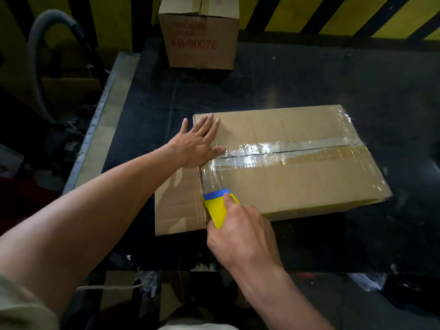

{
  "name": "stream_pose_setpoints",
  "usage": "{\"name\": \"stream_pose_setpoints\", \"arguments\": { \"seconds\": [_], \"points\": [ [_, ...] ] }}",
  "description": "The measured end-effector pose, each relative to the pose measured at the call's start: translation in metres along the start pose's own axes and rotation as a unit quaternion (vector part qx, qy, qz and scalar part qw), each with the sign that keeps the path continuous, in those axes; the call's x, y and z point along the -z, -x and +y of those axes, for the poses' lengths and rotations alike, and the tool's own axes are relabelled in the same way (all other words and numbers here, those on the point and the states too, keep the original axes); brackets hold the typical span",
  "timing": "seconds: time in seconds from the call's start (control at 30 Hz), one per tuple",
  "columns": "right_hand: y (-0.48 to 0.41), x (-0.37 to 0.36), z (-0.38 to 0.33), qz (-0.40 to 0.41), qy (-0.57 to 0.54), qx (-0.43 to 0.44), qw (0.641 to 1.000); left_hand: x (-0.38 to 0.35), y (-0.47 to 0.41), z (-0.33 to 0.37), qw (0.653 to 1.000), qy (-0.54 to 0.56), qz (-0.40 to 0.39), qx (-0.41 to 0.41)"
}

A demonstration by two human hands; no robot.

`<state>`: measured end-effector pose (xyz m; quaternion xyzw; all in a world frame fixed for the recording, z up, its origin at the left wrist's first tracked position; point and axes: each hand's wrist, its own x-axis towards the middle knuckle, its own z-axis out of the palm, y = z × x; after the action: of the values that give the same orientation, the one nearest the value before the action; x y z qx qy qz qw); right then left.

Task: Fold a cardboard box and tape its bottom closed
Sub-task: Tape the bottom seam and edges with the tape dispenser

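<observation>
Flat brown cardboard box [292, 167] lies on the dark surface [297, 79], seam under clear tape [262, 151] — looks light, bendy; left hand [197, 144] presses open-palmed beside the seam, right hand [240, 234] clenches yellow-and-blue tape cutter [217, 207] — best steadied near edges.

Cardboard box [285, 163] lies on dark table [297, 86], flaps closed, centre seam running left to right. Clear tape [273, 150] covers the seam, glossy and wrinkled; more film shows at the far right corner. Left hand [200, 142] pressed flat, fingers spread, on the box's left end, thumb on the tape. Right hand [240, 236] grips a yellow tape dispenser [217, 208] with blue front edge, at the box's near-left corner; a strip of tape stretches from it up to the seam. Second box [200, 34], upright, red print "KB-9007E", stands at the table's far edge, well apart. Grey hose [35, 55] arcs at left. Yellow-black striped wall [333, 13] behind.
</observation>
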<state>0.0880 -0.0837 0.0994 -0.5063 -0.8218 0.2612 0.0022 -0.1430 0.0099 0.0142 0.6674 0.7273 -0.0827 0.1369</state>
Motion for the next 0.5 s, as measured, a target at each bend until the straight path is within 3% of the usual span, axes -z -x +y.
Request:
{"name": "stream_pose_setpoints", "arguments": {
  "seconds": [0.2,0.37,0.5],
  "points": [
    [0.006,-0.004,0.001,0.011,-0.007,0.005,1.000,0.001,0.020,0.021,0.993,-0.037,0.108,0.013],
    [0.012,-0.008,-0.005,0.028,0.006,-0.011,1.000,-0.017,0.036,0.033,0.999,0.038,0.010,0.010],
    [0.014,-0.007,-0.008,0.050,-0.014,-0.012,0.999,-0.021,0.034,0.031,0.999,0.047,-0.004,0.015]
  ]
}}
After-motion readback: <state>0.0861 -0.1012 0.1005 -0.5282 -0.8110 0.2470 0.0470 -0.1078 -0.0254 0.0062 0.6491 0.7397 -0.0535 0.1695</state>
